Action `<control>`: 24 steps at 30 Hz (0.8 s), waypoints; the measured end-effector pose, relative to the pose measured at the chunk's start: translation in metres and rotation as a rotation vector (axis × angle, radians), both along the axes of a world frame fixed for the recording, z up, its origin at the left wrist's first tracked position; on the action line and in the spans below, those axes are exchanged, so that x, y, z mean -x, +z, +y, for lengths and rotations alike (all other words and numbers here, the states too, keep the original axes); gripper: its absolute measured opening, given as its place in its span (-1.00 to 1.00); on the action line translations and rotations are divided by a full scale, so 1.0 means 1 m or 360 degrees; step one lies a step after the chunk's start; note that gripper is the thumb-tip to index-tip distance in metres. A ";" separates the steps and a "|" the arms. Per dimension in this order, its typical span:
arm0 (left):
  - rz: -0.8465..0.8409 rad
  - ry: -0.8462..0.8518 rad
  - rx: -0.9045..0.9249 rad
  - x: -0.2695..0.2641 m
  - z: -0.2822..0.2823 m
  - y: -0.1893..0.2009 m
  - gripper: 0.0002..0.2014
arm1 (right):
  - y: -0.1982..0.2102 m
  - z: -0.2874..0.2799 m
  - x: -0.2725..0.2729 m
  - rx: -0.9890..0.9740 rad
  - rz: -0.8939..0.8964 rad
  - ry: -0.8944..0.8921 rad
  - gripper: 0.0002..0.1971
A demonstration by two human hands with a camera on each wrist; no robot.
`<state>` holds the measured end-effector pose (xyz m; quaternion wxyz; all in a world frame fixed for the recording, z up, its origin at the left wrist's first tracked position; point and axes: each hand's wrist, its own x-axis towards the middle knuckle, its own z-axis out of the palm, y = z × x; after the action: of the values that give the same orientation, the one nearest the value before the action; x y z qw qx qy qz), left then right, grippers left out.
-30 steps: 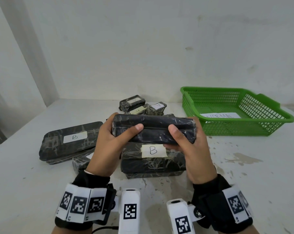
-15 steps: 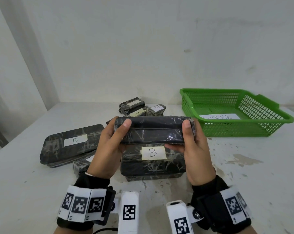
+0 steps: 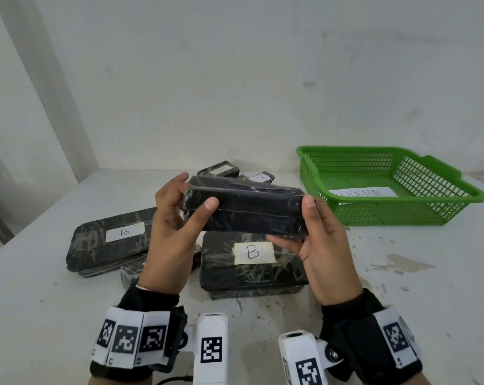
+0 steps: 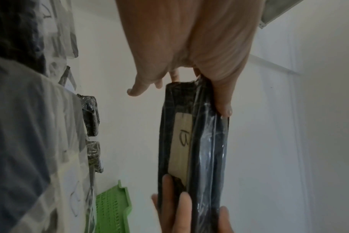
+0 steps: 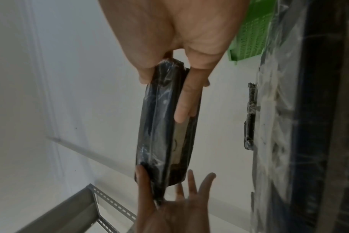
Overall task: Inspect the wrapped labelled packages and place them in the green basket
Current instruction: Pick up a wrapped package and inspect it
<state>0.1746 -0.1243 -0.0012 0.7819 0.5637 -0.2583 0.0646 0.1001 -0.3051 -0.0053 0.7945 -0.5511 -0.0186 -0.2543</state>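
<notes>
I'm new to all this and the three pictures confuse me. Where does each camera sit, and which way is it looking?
Head: worn on the head, looking forward and down at the table; both forearms, the left hand and right hand show, holding the held package.
Left wrist: looks along the left hand, whose thumb pinches the held package; the label reads B.
Right wrist: looks along the right hand gripping the package's other end.
Shared: all three show the held package and the green basket.
</notes>
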 end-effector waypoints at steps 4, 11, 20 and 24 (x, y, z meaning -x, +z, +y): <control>0.0086 -0.0189 0.0074 0.002 -0.003 0.003 -0.55 | 0.000 -0.003 0.000 0.0035 -0.0115 -0.0052 -0.89; 0.0148 -0.0166 0.0097 0.000 -0.006 -0.001 -0.81 | -0.003 -0.003 0.001 0.0214 -0.0128 -0.0080 -0.89; 0.0076 -0.0172 0.0127 0.000 -0.001 -0.001 -0.69 | -0.005 -0.002 0.001 0.0383 -0.0046 -0.0113 -0.95; 0.0089 -0.0134 0.0067 -0.001 -0.002 -0.002 -0.73 | -0.006 -0.002 0.001 0.0350 -0.0024 -0.0119 -0.96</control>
<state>0.1760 -0.1264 -0.0029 0.8026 0.5373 -0.2583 0.0212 0.0996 -0.3074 -0.0116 0.7191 -0.6333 -0.0320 -0.2843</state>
